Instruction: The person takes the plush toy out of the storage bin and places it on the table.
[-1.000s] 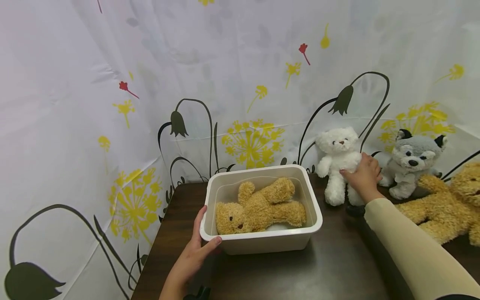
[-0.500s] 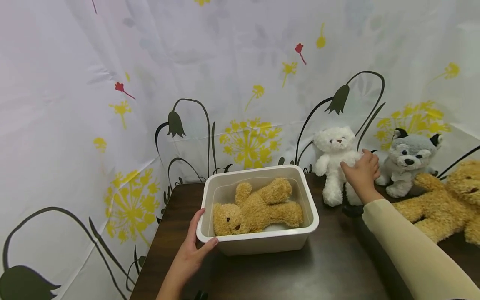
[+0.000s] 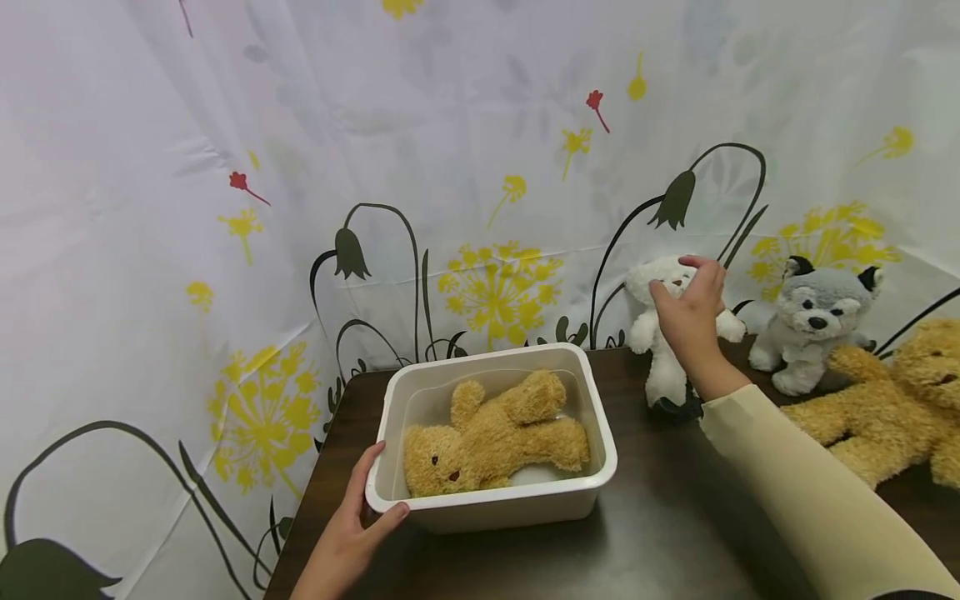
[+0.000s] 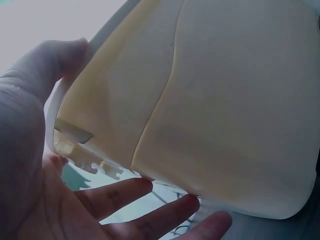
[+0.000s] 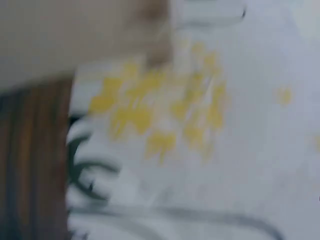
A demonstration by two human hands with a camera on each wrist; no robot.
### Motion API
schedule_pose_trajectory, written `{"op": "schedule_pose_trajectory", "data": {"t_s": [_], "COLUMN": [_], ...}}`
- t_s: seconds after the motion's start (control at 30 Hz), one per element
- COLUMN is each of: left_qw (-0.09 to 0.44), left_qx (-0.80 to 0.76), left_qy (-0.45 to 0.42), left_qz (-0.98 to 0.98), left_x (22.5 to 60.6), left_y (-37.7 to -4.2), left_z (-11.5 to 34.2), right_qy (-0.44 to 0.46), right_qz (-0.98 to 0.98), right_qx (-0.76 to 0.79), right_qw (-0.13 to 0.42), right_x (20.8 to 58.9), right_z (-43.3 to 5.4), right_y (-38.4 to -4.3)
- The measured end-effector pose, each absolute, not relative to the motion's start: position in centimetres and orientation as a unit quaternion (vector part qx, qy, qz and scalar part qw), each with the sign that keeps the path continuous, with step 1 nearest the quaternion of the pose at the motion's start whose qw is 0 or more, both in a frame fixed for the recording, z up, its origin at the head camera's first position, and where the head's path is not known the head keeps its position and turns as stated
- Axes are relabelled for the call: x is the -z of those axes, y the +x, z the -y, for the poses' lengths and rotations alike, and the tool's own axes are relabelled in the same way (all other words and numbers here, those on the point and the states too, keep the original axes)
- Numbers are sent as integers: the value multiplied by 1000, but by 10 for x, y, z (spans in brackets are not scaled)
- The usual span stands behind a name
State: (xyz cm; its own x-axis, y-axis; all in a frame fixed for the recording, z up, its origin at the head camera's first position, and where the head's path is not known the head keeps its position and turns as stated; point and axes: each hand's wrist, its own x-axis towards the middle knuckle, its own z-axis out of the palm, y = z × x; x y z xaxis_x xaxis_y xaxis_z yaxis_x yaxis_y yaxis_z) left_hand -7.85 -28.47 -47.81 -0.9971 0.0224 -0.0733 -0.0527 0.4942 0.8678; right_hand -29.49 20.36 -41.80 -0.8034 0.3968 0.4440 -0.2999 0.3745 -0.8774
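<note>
A white plastic bin (image 3: 517, 504) stands on the dark table, a golden teddy bear (image 3: 495, 437) lying on its side in it. My left hand (image 3: 348, 525) grips the bin's near left corner; in the left wrist view the hand (image 4: 75, 165) has its thumb at the edge and its fingers along the bin wall (image 4: 225, 110). To the right, a white teddy bear (image 3: 663, 367) is propped upright by the backdrop. Before its head is my right hand (image 3: 690, 321), thumb and fingers apart, partly covering the bear. Contact there cannot be told. The right wrist view is blurred and shows no hand.
A grey and white husky plush (image 3: 817, 329) sits to the right of the white bear. Further right lies another golden teddy bear (image 3: 892, 408). A flower-printed cloth (image 3: 480, 150) hangs behind the table (image 3: 652, 517).
My right hand has risen from the white bear's body to its head. The bin has slid slightly left and nearer, with my left hand on it.
</note>
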Motion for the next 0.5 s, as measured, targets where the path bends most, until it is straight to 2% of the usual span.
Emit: {"op": "schedule_pose_trajectory", "data": {"t_s": [0.23,0.5], "left_qw": [43,29], "left_qx": [-482,-489], "left_qy": [-23,-3], "left_qz": [-875,-872], "left_x": [475,476], "left_y": [-64,-58], "left_z": [296,308], "right_qy": [63,140], "right_qz": [735,705], "right_qx": [-601,-646], "right_qw": [308,257], "right_x": [379,326], "right_z": [-126,-35], "right_y": [-274,-245]}}
